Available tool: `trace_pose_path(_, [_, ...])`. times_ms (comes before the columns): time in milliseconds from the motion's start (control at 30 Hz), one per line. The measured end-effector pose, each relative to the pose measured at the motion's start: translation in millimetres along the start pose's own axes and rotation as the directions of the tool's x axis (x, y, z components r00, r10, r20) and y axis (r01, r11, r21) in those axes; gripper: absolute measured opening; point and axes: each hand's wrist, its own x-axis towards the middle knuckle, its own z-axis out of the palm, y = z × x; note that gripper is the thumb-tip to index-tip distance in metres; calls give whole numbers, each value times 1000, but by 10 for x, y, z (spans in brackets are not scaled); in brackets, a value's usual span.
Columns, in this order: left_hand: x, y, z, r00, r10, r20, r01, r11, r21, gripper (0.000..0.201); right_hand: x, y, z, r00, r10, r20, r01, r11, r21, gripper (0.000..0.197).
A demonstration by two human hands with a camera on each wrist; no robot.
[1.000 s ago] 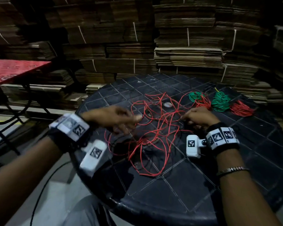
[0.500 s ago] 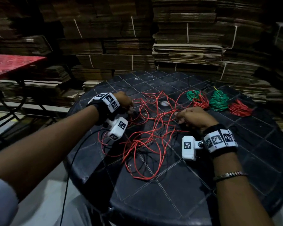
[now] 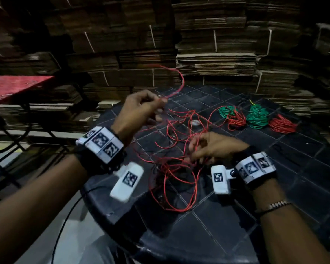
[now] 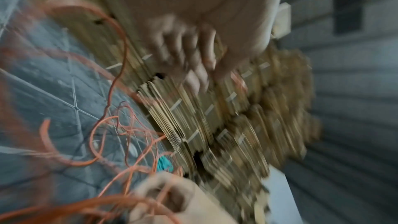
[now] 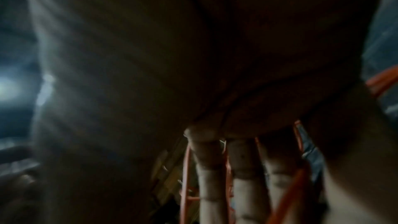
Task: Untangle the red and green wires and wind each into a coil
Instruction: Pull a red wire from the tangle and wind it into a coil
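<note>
Gridded black table (image 3: 227, 225) | left hand (image 3: 139, 109) pinches thin red wire (image 3: 179, 80) | right hand (image 3: 215, 147) grips tangled loops

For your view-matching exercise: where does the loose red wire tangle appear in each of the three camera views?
Head: red wire tangle lies centre, on the black table between both hands.
Left wrist: lower left, blurred loops over the table's grid.
Right wrist: bottom centre, strands between the fingers.
Shared landmark: the stacked cardboard.
</note>
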Motion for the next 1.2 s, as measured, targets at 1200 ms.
trace_pose_path(1200, [18, -888, 538, 844, -293, 449, 194, 948, 254, 43, -137, -290, -436, 963, -231, -135, 263, 912, 315, 59])
